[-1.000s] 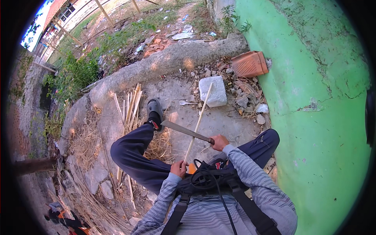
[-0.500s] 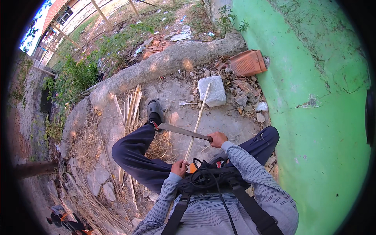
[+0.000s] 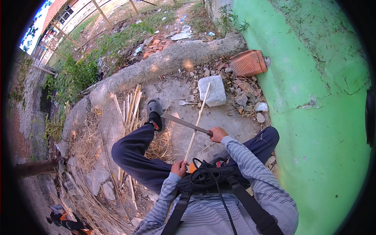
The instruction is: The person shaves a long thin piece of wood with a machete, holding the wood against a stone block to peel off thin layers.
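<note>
My right hand (image 3: pixel 218 134) is closed round the handle of a machete (image 3: pixel 184 123). Its long blade points left and slightly away, crossing over a pale bamboo strip (image 3: pixel 197 126). The strip's near end is gripped in my left hand (image 3: pixel 179 168), close to my lap. Its far end leans on a white block (image 3: pixel 212 91) on the ground ahead. Whether the blade touches the strip I cannot tell. Black cables (image 3: pixel 207 172) hang by my waist, just right of my left hand.
Several split bamboo strips (image 3: pixel 133 105) lie beyond my left knee, with curly shavings (image 3: pixel 158 147) beside my shoe (image 3: pixel 154 109). A green wall (image 3: pixel 309 117) rises on the right, with an orange clay block (image 3: pixel 248 62) and rubble at its foot. A low concrete ledge (image 3: pixel 168 60) runs across the back.
The machete has shifted slightly away from me along the strip, its blade now tilted a little more. My right hand moved slightly with it. The left hand and strip stay put.
</note>
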Demonstrator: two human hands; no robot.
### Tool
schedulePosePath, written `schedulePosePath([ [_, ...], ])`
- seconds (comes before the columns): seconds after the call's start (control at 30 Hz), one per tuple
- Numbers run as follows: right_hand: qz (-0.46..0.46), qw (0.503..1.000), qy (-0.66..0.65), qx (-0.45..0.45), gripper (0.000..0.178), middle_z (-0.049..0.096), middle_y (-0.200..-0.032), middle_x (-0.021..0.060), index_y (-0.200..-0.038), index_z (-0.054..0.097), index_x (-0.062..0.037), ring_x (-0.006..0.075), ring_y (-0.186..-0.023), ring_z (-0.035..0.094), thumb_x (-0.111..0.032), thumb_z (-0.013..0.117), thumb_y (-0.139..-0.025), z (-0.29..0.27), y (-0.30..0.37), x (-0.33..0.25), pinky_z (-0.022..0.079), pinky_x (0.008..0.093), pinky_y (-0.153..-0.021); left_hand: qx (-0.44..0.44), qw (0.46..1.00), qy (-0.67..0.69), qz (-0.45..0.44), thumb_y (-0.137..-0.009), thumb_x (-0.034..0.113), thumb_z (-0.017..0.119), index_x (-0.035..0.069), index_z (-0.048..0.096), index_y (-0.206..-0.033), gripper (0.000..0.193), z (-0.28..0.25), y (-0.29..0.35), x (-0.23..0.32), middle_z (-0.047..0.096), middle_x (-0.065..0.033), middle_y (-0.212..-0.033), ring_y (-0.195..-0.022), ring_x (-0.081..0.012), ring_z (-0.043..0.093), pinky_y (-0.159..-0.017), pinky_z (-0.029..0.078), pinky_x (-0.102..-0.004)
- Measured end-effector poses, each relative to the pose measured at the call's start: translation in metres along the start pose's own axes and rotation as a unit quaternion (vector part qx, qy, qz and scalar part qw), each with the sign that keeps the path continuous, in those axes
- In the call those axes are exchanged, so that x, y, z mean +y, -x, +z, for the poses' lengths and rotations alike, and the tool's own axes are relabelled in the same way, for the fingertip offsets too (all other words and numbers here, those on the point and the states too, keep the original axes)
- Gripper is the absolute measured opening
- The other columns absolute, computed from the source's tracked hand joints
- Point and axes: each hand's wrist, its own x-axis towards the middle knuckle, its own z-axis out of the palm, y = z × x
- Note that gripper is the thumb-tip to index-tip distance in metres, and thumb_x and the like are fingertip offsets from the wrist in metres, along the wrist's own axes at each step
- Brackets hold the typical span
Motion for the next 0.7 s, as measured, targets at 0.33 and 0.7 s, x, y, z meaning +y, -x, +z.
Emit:
schedulePosePath([
  [0.33, 0.113, 0.992, -0.038, 0.045, 0.023, 0.072, -0.098, 0.0186, -0.098, 0.072, -0.0158, 0.0419, -0.095, 0.068, -0.019, 0.066, -0.076, 0.0, -0.034, 0.012, 0.055, 0.051, -0.085, -0.005, 1.0, -0.029, 0.007, -0.101, 0.027, 0.051, 0.003, 0.069, -0.09, 0.032, -0.007, -0.005, -0.002, 0.061, -0.0051, -0.06, -0.056, -0.0129, 0.061, -0.057, 0.048, -0.031],
  [0.7, 0.128, 0.991, -0.002, 0.031, 0.021, 0.073, -0.095, 0.0177, -0.097, 0.073, -0.0175, 0.0409, -0.092, 0.07, -0.019, 0.066, -0.077, -0.009, -0.028, 0.032, 0.055, 0.0516, -0.084, -0.003, 1.0, -0.009, 0.003, -0.102, 0.028, 0.05, 0.003, 0.068, -0.089, 0.034, 0.002, -0.01, -0.005, 0.06, -0.0046, -0.059, -0.055, -0.0145, 0.06, -0.057, 0.048, -0.0317],
])
